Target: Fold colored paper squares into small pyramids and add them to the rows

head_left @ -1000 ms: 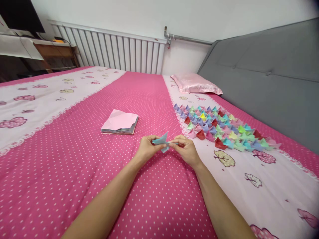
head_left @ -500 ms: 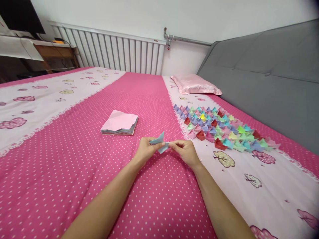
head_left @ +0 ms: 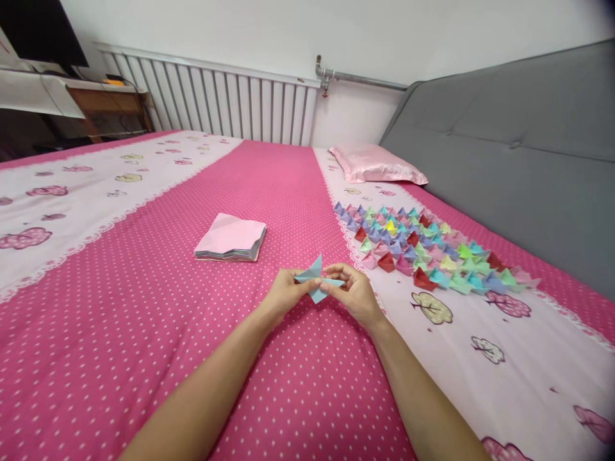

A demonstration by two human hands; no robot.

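A light blue folded paper (head_left: 316,272) is held above the pink dotted bedspread, its points sticking out up, down and to both sides. My left hand (head_left: 284,291) pinches it from the left, thumb pressed on its middle. From the other side my right hand (head_left: 354,293) grips it, its thumb near the centre and its fingers partly hidden behind the paper. To the right, rows of folded paper boats (head_left: 425,280) in many colours stand on the bedspread. A stack of square paper sheets (head_left: 231,235), pink on top, lies ahead and to the left.
A pink satin pillow (head_left: 377,165) rests by the grey padded headboard (head_left: 519,141). Behind the bed a white radiator (head_left: 216,96) runs along the wall, with a metal pipe (head_left: 365,79) beside it. A desk (head_left: 108,99) bearing a monitor (head_left: 41,32) stands at far left.
The blue paper has turned and spread, so a point now shows on its right side too. My right hand has shifted its hold, its thumb moving in toward the middle.
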